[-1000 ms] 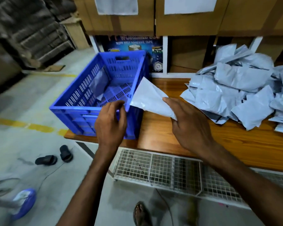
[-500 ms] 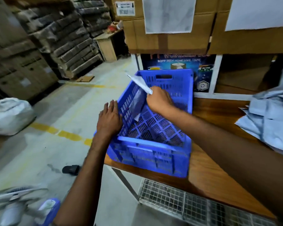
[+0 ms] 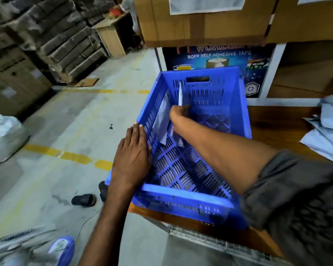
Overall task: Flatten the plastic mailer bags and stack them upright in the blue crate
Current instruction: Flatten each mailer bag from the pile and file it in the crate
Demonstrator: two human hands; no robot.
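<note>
Head view: looks down into the blue crate (image 3: 183, 190), centre of frame, which sits at the left end of a wooden table (image 3: 273, 123).
Right hand (image 3: 178, 116): reaches into the crate at upper centre, fingers pinched together on the lower part of the held mailer (image 3: 180, 95).
Held mailer: stands on edge, seen as a thin pale strip rising toward the far wall, close to the crate's left wall.
Leaning mailer (image 3: 161, 120): upright against the inside of the left wall, just left of the right hand. Whether the pale scrap under the wrist belongs to it cannot be told.
Left hand (image 3: 132, 160): fingers straight and side by side, laid flat on the outside of the crate's left wall by the rim; it grips nothing and seems to steady the crate.
Mailer pile (image 3: 327, 129): right edge of frame, on the table, well apart from the crate.
Handling: thin plastic film, likely very light, limp and slick; it should sag or slide unless propped.
Where to hold: probably low along one edge, pinched flat, so that the sheet stays taut.
Risk: with the crate nearly bare, a released bag could slump onto the slotted floor.
</note>
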